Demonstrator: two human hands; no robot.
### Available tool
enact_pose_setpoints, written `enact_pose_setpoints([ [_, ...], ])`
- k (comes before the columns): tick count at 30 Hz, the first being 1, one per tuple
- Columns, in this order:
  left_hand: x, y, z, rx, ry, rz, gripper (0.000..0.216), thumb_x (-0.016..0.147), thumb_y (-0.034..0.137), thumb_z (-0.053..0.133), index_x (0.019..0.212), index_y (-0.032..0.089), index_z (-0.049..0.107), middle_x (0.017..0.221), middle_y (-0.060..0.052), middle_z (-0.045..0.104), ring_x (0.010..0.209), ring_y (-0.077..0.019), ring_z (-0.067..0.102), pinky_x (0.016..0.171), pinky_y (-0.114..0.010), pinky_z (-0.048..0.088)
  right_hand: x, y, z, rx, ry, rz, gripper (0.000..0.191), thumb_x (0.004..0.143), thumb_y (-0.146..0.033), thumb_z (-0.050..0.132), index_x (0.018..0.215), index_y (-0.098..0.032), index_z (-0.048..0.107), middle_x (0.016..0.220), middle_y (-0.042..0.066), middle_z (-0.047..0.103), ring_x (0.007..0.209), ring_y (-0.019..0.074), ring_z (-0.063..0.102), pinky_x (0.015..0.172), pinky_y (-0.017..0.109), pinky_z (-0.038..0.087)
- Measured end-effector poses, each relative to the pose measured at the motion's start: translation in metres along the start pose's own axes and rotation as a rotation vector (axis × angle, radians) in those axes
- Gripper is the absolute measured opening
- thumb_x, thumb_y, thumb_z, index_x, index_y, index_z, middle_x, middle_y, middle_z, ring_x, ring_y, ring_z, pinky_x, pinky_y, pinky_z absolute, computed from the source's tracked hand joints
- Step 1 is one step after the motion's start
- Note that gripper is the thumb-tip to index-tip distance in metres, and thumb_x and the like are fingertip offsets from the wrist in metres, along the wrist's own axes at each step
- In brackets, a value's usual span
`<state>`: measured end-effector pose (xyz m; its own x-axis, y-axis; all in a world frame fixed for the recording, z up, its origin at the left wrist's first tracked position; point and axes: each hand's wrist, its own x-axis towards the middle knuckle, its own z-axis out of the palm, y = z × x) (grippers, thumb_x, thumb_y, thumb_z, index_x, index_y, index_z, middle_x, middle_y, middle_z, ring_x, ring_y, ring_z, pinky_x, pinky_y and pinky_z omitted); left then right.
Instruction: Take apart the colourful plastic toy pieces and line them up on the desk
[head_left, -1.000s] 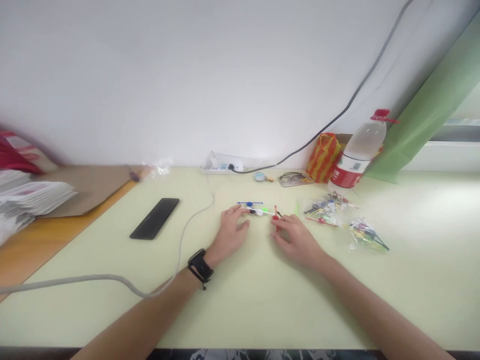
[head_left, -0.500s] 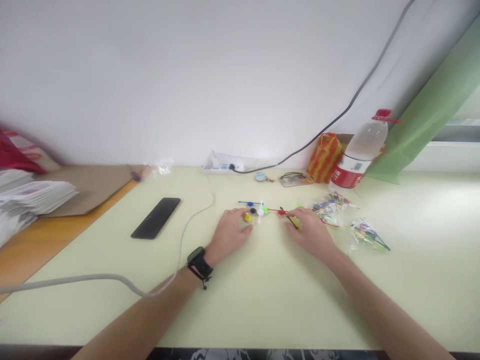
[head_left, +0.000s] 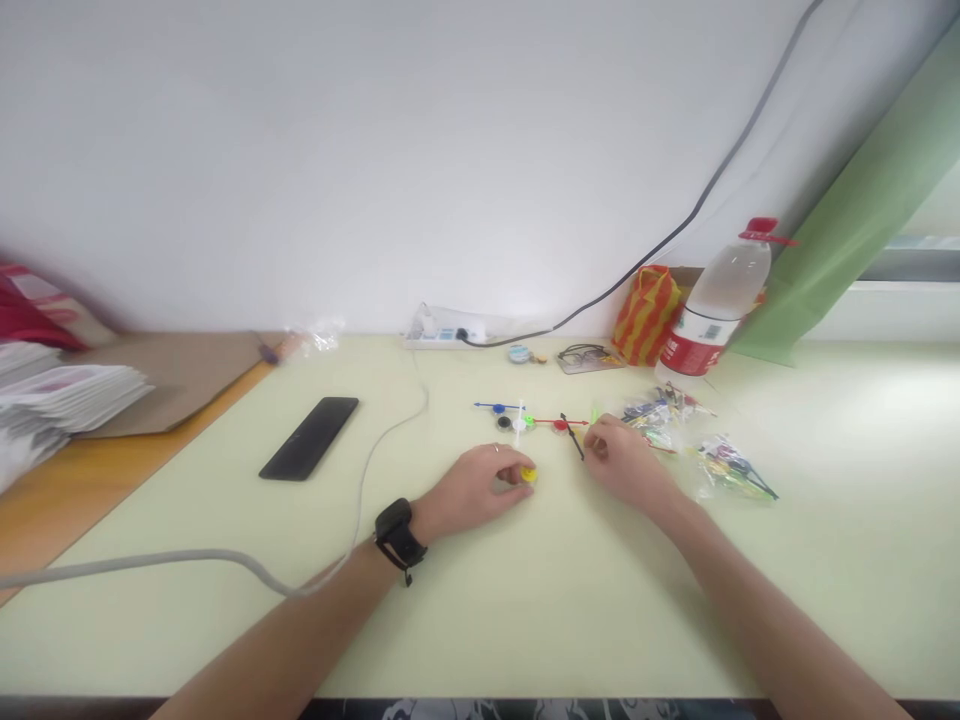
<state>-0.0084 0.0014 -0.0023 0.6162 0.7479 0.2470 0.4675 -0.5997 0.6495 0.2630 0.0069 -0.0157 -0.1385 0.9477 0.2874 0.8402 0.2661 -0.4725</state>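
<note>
Desk: yellow disc in left hand

I see the left hand curled on the table, fingertips pinching what looks like a small yellow disc. The right hand rests near it, fingertips touching a thin black stick.

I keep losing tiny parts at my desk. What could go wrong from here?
The yellow piece pinched in the left hand might slip. The other coloured pieces lie loose near the right hand; a sweep might scatter them. The bottle just behind the bags might topple onto them.
</note>
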Motion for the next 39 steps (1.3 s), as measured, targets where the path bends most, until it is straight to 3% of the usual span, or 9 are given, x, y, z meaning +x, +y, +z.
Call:
enact_pose_setpoints([
  [4, 0.001, -0.001, 0.0, -0.057, 0.0, -0.001, 0.013, 0.091, 0.032, 0.071, 0.101, 0.023, 0.072, 0.101, -0.003, 0.072, 0.094, -0.0191, 0.066, 0.086, -0.031, 0.052, 0.0, 0.0, -0.006, -0.011, -0.036, 0.01, 0.017, 0.072, -0.003, 0.057, 0.066, -0.019, 0.056, 0.08, 0.003, 0.06, 0.069, 0.0162, 0.06, 0.067, 0.028, 0.043],
  [7, 0.001, 0.0, -0.001, -0.121, 0.01, -0.012, 0.015, 0.09, 0.034, 0.073, 0.1, 0.022, 0.071, 0.106, -0.004, 0.072, 0.097, -0.0183, 0.067, 0.087, -0.03, 0.052, 0.0, 0.0, -0.007, -0.011, -0.041, 0.008, 0.019, 0.074, -0.002, 0.055, 0.066, -0.019, 0.056, 0.081, 0.004, 0.061, 0.071, 0.0163, 0.06, 0.067, 0.027, 0.043],
  [12, 0.002, -0.001, 0.001, -0.183, 0.023, -0.055, 0.019, 0.087, 0.035, 0.077, 0.099, 0.022, 0.07, 0.096, -0.001, 0.072, 0.086, -0.0159, 0.065, 0.08, -0.028, 0.052, 0.001, 0.0, -0.008, -0.007, -0.039, 0.038, 0.017, 0.076, -0.002, 0.056, 0.07, -0.019, 0.058, 0.082, 0.004, 0.063, 0.072, 0.0168, 0.062, 0.067, 0.027, 0.044],
  [15, 0.002, -0.004, 0.003, -0.203, 0.056, -0.05, 0.023, 0.086, 0.03, 0.078, 0.107, 0.022, 0.072, 0.097, -0.002, 0.07, 0.083, -0.0153, 0.063, 0.077, -0.028, 0.052, 0.002, 0.0, -0.01, -0.022, -0.061, 0.062, 0.018, 0.073, -0.002, 0.057, 0.067, -0.019, 0.056, 0.084, 0.005, 0.064, 0.074, 0.0172, 0.062, 0.068, 0.027, 0.044],
  [20, 0.002, -0.008, 0.006, -0.21, 0.057, -0.044, 0.017, 0.089, 0.028, 0.074, 0.105, 0.022, 0.076, 0.095, -0.004, 0.07, 0.079, -0.0147, 0.062, 0.074, -0.028, 0.052, 0.001, 0.0, -0.011, -0.022, -0.09, 0.046, 0.022, 0.08, -0.002, 0.053, 0.066, -0.019, 0.053, 0.085, 0.005, 0.063, 0.074, 0.0166, 0.061, 0.068, 0.027, 0.043],
  [29, 0.002, -0.003, 0.006, -0.268, 0.055, -0.052, 0.023, 0.087, 0.033, 0.076, 0.106, 0.019, 0.075, 0.099, -0.006, 0.073, 0.081, -0.0157, 0.067, 0.077, -0.028, 0.057, 0.0, -0.005, -0.012, -0.03, -0.065, 0.139, 0.011, 0.096, -0.019, 0.046, 0.088, -0.023, 0.052, 0.087, 0.003, 0.07, 0.079, 0.0204, 0.065, 0.066, 0.029, 0.039],
  [35, 0.003, 0.003, 0.006, -0.321, 0.058, -0.101, 0.027, 0.09, 0.036, 0.072, 0.111, 0.019, 0.076, 0.103, -0.008, 0.074, 0.084, -0.0164, 0.068, 0.082, -0.03, 0.059, 0.001, -0.003, -0.013, 0.044, 0.003, 0.121, 0.004, 0.093, -0.021, 0.048, 0.091, -0.024, 0.051, 0.082, 0.002, 0.07, 0.074, 0.0204, 0.065, 0.064, 0.029, 0.041],
  [39, 0.004, 0.003, 0.008, -0.422, 0.071, -0.167, 0.032, 0.089, 0.04, 0.074, 0.112, 0.017, 0.076, 0.103, -0.009, 0.075, 0.086, -0.0179, 0.069, 0.085, -0.033, 0.059, 0.0, -0.005, -0.011, 0.125, 0.104, 0.078, 0.023, 0.092, -0.023, 0.051, 0.115, -0.023, 0.054, 0.08, 0.002, 0.068, 0.071, 0.021, 0.064, 0.067, 0.031, 0.046],
])
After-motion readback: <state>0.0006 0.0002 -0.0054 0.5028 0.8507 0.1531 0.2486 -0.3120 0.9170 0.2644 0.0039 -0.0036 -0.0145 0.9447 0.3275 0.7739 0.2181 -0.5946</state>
